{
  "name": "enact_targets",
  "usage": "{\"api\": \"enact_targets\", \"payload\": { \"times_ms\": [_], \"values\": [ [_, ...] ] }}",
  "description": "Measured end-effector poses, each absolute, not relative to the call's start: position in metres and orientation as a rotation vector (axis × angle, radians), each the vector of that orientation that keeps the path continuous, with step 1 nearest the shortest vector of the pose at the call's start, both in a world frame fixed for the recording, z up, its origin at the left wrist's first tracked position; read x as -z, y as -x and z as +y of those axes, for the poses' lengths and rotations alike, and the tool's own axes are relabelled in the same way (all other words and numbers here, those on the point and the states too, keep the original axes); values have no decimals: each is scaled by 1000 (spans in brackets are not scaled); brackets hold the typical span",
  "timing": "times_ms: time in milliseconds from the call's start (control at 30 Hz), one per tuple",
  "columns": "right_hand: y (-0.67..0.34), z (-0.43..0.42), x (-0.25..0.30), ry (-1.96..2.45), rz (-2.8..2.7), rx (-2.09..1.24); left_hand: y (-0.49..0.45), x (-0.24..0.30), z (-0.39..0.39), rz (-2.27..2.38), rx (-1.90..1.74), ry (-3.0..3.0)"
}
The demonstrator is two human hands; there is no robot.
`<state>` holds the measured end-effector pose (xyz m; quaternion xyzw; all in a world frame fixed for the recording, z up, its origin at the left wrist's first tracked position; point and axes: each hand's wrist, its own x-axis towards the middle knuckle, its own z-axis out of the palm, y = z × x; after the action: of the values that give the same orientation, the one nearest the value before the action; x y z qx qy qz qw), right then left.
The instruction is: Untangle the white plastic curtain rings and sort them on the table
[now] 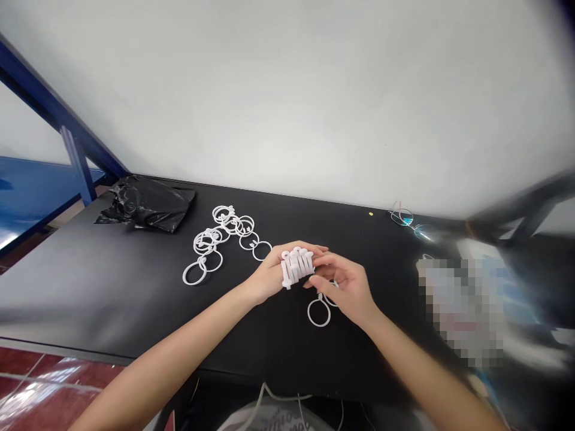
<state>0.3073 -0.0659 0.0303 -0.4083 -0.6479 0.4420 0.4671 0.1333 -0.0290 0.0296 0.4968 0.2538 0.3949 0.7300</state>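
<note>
Several white plastic curtain rings (295,267) sit side by side in a row around my left hand (272,272), their small clasp ends lined up on top. The fingers of my left hand extend through them toward the right. My right hand (345,287) is bent at the right end of this row, with its thumb and fingertips at the last ring. Its palm side is partly hidden. Below my right hand lies a loose pair of linked white rings (318,313), one partly covered by the hand. Left of my hands, more white rings (211,242) lie linked in a loose chain.
A crumpled black plastic bag (150,203) lies at the back left of the black table (112,287). Eyeglasses (402,218) rest at the back right, near a tiny yellow bit (371,214). A blurred, plastic-wrapped package (462,311) is at the right. A white wall rises behind.
</note>
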Motion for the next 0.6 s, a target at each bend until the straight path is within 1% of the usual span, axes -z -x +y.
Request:
{"api": "enact_targets", "payload": {
  "times_ms": [100, 133, 167, 200, 267, 400, 467, 600],
  "values": [
    [-311, -65, -32, 977, -1629, -526, -133, -30, -29, 545, -911, -1185],
    [-311, -65, -32, 957, -1679, -415, -133, -30, -29, 540, -903, -1232],
    [-310, -65, -33, 938, -1743, -372, -134, -29, -31, 532, -885, -1279],
    [-309, -65, -34, 925, -1810, -390, -135, -29, -32, 522, -862, -1316],
    [-306, -66, -36, 904, -1904, -527, -137, -27, -35, 514, -807, -1343],
    [-304, -67, -36, 873, -1907, -775, -141, -22, -38, 517, -750, -1216],
    [-303, -68, -35, 870, -1895, -787, -142, -21, -38, 513, -744, -1129],
    [-300, -69, -34, 851, -1888, -708, -143, -22, -38, 492, -724, -1054]
  ]
}}
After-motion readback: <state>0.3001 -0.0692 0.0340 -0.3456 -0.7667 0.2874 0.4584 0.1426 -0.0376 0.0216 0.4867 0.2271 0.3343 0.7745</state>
